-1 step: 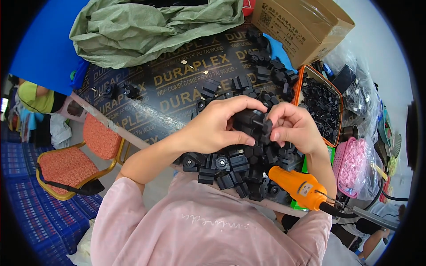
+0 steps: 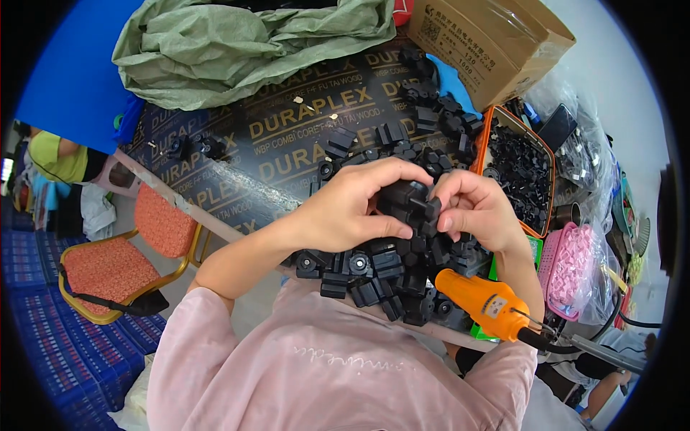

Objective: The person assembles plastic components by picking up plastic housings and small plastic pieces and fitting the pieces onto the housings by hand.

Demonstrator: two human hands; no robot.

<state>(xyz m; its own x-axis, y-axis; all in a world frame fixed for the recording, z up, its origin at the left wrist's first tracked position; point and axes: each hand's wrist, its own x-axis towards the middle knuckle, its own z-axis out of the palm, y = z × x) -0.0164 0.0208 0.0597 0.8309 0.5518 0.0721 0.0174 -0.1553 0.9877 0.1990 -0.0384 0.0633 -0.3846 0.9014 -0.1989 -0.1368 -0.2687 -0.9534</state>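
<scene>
A ridged black plastic part (image 2: 402,199) is held over the heap in front of me. My left hand (image 2: 356,205) wraps round it, thumb along the near side and forefinger over the far side. On its right end my right hand (image 2: 474,205) has thumb and forefinger pinched together; whether a smaller piece sits between them I cannot make out. Beneath and around both hands lies a heap of similar black parts (image 2: 370,291), some with a round metal centre. An orange electric screwdriver (image 2: 478,302) hangs just below my right wrist, touched by neither hand.
At right stand an orange-rimmed tray (image 2: 550,176) of small black pieces and a pink basket (image 2: 553,262) of pink pieces. A cardboard box (image 2: 496,50) and a green woven sack (image 2: 251,50) are at the back. An orange chair (image 2: 108,276) stands left of the dark table (image 2: 237,169).
</scene>
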